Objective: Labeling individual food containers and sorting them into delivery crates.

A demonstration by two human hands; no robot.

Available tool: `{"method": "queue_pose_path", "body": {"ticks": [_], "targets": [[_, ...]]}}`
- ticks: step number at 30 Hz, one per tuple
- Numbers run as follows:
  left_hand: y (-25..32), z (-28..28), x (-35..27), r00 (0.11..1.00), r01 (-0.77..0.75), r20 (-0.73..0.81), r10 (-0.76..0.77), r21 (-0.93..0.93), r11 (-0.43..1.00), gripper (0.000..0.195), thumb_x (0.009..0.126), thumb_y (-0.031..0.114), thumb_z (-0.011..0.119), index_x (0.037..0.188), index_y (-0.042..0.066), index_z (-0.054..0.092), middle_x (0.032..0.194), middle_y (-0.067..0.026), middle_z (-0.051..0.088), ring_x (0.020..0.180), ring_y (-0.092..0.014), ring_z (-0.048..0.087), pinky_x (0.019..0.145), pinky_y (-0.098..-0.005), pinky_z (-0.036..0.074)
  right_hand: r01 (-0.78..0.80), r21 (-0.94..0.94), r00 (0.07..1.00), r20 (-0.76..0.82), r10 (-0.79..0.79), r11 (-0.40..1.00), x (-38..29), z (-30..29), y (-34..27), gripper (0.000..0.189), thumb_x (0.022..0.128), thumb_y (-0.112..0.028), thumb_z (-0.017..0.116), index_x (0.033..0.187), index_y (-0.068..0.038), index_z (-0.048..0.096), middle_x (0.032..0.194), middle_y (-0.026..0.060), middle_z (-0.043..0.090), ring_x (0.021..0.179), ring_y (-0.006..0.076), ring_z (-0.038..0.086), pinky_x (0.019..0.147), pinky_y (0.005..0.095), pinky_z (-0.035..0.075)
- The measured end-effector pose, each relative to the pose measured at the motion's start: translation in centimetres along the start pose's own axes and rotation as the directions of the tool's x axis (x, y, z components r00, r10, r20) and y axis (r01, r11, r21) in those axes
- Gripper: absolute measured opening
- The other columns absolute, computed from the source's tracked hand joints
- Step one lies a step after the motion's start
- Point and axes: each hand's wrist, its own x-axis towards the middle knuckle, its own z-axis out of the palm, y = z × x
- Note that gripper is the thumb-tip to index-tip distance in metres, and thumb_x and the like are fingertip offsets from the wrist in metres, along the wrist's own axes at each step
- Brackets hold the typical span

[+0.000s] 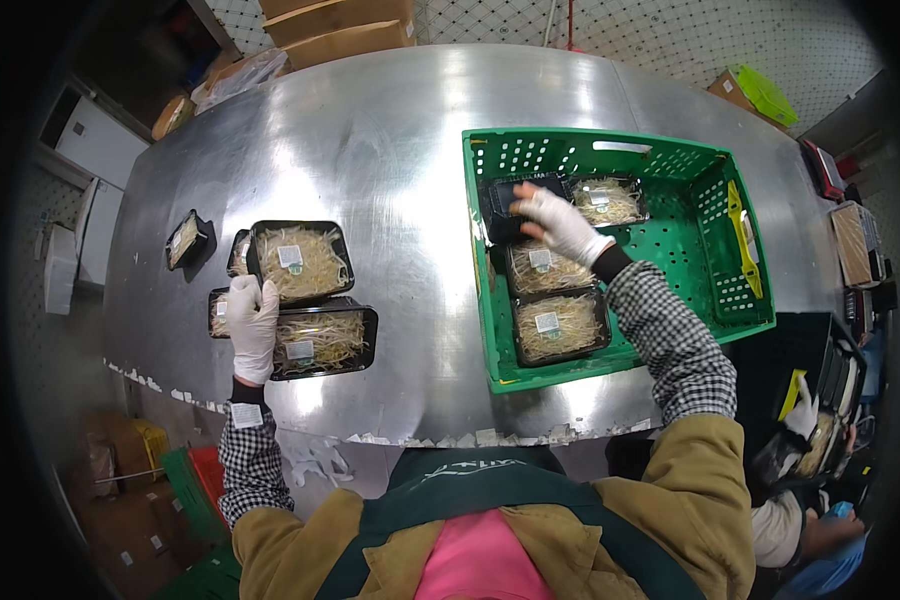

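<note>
My left hand [255,330], in a white glove, grips the near-left edge of a black plastic tray of bean sprouts [304,262]. This tray has a label and sits raised over other packs. Just below it is another labelled sprout tray [326,341], and two more packs show partly at its left. My gloved right hand [566,225] reaches into a green plastic crate [754,300], fingers spread beside a tilted black tray [506,196]. Whether the fingertips touch that tray is unclear. Beside and below this hand lie sprout trays [562,328] inside the crate.
A small sprout tray [187,240] stands on edge on the steel table [412,225]. Label scraps [487,439] line the table's near edge. Cardboard boxes [345,30] stand beyond the far edge. At the right, another person's gloved hand [802,412] is by a dark crate [787,345].
</note>
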Motion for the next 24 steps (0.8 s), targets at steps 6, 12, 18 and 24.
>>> {"method": "queue_pose_path", "body": {"ticks": [6, 12, 18, 24], "targets": [[17.9, -0.8, 5.8, 0.953, -0.282, 0.039, 0.3, -0.25, 0.926, 0.027, 0.084, 0.001, 0.067, 0.067, 0.0, 0.046, 0.079, -0.0111, 0.054, 0.068, -0.021, 0.05, 0.061, -0.0292, 0.042, 0.222, 0.434, 0.975, -0.08, -0.208, 0.873, 2.1, -13.9, -13.4, 0.108, 0.066, -0.048, 0.084, 0.148, -0.004, 0.029, 0.15, 0.017, 0.036, 0.14, 0.0281, 0.034, 0.115, 0.0402, 0.027], [25.0, 6.8, 7.9, 0.896, -0.285, 0.176, 0.408, -0.477, 0.832, 0.026, 0.076, 0.006, 0.078, 0.064, 0.0, 0.055, 0.072, -0.0086, 0.056, 0.065, -0.018, 0.054, 0.057, -0.0298, 0.044, -0.203, 0.684, 0.977, 0.094, 0.192, 0.701, -2.5, -17.8, -7.5, 0.038, 0.084, -0.006, 0.071, 0.12, 0.0, 0.062, 0.096, -0.0002, 0.063, 0.087, 0.0072, 0.058, 0.082, 0.0235, 0.049], [26.6, 9.1, 7.0, 0.953, -0.198, 0.119, 0.278, -0.452, 0.87, 0.027, 0.081, 0.012, 0.075, 0.062, 0.003, 0.058, 0.067, -0.0085, 0.055, 0.057, -0.018, 0.053, 0.052, -0.031, 0.043, -0.328, 0.297, 0.933, 0.252, 0.258, 0.897, -7.4, -7.7, -4.0, 0.013, 0.078, -0.014, 0.069, 0.086, -0.004, 0.065, 0.077, 0.012, 0.066, 0.073, 0.0183, 0.063, 0.071, 0.0313, 0.051], [25.9, 6.3, 6.1, 0.968, -0.235, -0.005, 0.25, -0.354, 0.905, 0.027, 0.082, 0.002, 0.072, 0.059, 0.0, 0.058, 0.066, -0.0078, 0.058, 0.062, -0.014, 0.056, 0.053, -0.0278, 0.043, 0.02, -0.187, 1.0, 0.014, -0.018, 0.982, -7.6, -7.6, -1.6, 0.066, 0.061, -0.03, 0.086, 0.111, 0.0, 0.055, 0.115, 0.0162, 0.058, 0.101, 0.0319, 0.058, 0.088, 0.0417, 0.048]]}}
